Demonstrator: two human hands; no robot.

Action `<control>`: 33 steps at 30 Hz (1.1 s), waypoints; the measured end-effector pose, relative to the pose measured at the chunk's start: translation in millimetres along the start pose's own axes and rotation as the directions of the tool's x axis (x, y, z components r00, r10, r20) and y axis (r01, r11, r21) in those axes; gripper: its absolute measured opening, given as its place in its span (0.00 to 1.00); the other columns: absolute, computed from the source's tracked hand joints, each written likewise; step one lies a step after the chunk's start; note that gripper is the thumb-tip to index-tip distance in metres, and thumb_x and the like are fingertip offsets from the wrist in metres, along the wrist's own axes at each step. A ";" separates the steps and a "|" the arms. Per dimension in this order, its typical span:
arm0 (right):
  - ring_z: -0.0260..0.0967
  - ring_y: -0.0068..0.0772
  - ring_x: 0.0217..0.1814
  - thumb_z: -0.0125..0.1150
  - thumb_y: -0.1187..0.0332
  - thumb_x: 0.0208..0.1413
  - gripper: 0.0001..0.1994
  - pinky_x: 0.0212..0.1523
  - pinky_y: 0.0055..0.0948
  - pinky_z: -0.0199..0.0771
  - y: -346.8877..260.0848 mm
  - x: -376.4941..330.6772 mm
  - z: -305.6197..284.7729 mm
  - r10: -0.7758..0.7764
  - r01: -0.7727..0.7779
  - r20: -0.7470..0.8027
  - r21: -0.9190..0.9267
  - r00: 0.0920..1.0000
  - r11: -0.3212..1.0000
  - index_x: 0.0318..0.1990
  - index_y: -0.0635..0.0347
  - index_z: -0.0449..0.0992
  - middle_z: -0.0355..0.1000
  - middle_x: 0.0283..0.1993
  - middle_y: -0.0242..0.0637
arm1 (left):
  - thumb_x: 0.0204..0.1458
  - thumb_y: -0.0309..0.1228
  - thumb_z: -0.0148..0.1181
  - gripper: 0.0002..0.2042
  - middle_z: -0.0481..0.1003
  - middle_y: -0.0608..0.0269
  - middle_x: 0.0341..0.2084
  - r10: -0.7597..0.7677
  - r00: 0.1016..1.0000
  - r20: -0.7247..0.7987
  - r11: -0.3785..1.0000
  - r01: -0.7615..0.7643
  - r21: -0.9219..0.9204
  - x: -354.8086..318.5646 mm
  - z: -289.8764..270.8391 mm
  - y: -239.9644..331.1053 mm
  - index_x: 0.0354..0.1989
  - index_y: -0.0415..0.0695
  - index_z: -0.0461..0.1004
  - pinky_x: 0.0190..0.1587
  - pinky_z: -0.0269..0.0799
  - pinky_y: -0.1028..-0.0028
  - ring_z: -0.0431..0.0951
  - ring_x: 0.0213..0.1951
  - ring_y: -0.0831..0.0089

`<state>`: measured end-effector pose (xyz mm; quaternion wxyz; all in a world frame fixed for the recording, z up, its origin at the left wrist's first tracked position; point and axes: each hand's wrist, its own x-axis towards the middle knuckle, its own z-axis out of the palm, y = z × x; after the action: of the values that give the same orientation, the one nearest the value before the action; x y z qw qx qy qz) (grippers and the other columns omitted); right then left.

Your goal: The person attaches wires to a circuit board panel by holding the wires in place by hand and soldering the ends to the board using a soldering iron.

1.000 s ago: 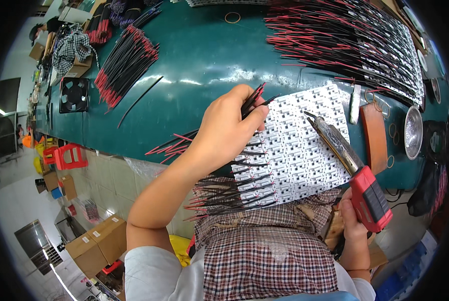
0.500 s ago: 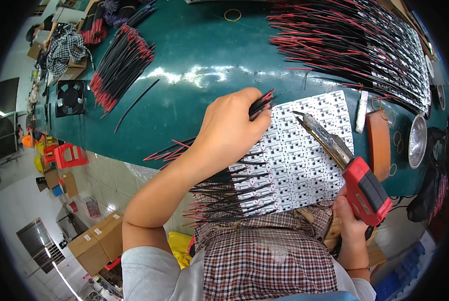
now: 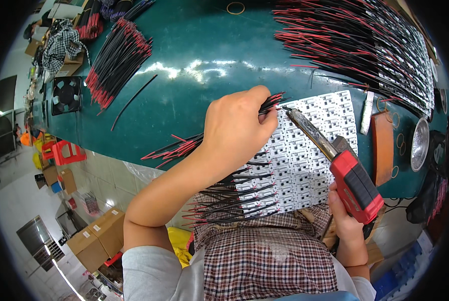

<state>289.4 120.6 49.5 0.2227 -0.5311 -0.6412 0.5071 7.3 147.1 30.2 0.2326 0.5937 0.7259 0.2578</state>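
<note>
My left hand point(image 3: 238, 123) is closed around a bundle of black wires point(image 3: 271, 102) with red ends, above the upper left corner of a white circuit board panel point(image 3: 312, 160). Rows of small dark parts cover the panel, and black wires point(image 3: 234, 200) are attached along its left side. In my right hand point(image 3: 347, 228) is a red and black soldering gun point(image 3: 356, 183), its handle gripped from below. The tip of its long metal barrel points up and left, close to the wire ends by my left fingers. Whether the tip touches them I cannot tell.
A heap of loose wires point(image 3: 119, 62) lies at the far left of the green table point(image 3: 199, 45). More wired panels point(image 3: 400, 60) are stacked at the far right. Nearer on the right are an orange-brown block point(image 3: 383, 148), a metal bowl point(image 3: 419, 145) and several rubber bands.
The soldering gun has moved left, bringing its tip close to the wires in my left hand. My left hand still grips the bundle. The whole view has shifted slightly.
</note>
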 end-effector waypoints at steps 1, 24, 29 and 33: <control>0.78 0.37 0.33 0.68 0.76 0.50 0.09 0.35 0.32 0.76 0.7 0.8 0.8 -0.027 0.027 -0.004 -0.024 1.000 0.999 0.40 0.64 0.81 0.78 0.33 0.41 | 0.49 0.30 0.66 0.08 0.80 0.53 0.24 0.017 1.000 -0.002 1.000 -0.017 0.004 0.0 0.2 -0.5 0.31 0.38 0.78 0.31 0.75 0.68 0.82 0.26 0.60; 0.76 0.40 0.29 0.69 0.74 0.51 0.08 0.32 0.34 0.74 4.8 -12.9 -4.1 -0.072 0.069 -0.047 -0.065 0.996 0.995 0.40 0.64 0.81 0.76 0.30 0.40 | 0.48 0.29 0.66 0.07 0.78 0.54 0.21 0.075 0.997 -0.003 0.997 -0.075 0.019 -1.1 -2.3 2.7 0.29 0.39 0.75 0.29 0.73 0.64 0.80 0.25 0.56; 0.76 0.40 0.29 0.70 0.73 0.51 0.09 0.31 0.34 0.73 3.4 -13.5 -6.0 -0.040 0.040 0.007 -0.118 0.999 0.992 0.40 0.64 0.81 0.76 0.31 0.40 | 0.47 0.30 0.66 0.08 0.80 0.54 0.24 0.026 0.998 0.050 0.999 -0.024 -0.029 -0.4 -4.0 0.5 0.33 0.39 0.78 0.32 0.75 0.66 0.82 0.27 0.58; 0.76 0.40 0.30 0.70 0.73 0.51 0.09 0.32 0.34 0.73 2.2 -12.9 -3.6 -0.051 0.051 0.004 -0.130 0.999 0.990 0.40 0.64 0.81 0.77 0.31 0.40 | 0.47 0.30 0.65 0.08 0.80 0.54 0.23 0.033 0.997 0.064 0.999 -0.033 -0.014 0.9 -4.6 2.0 0.32 0.39 0.78 0.32 0.75 0.66 0.82 0.27 0.58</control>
<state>297.7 110.2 52.2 0.2001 -0.5279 -0.6864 0.4584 5.6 147.8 34.9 0.2554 0.6120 0.7065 0.2472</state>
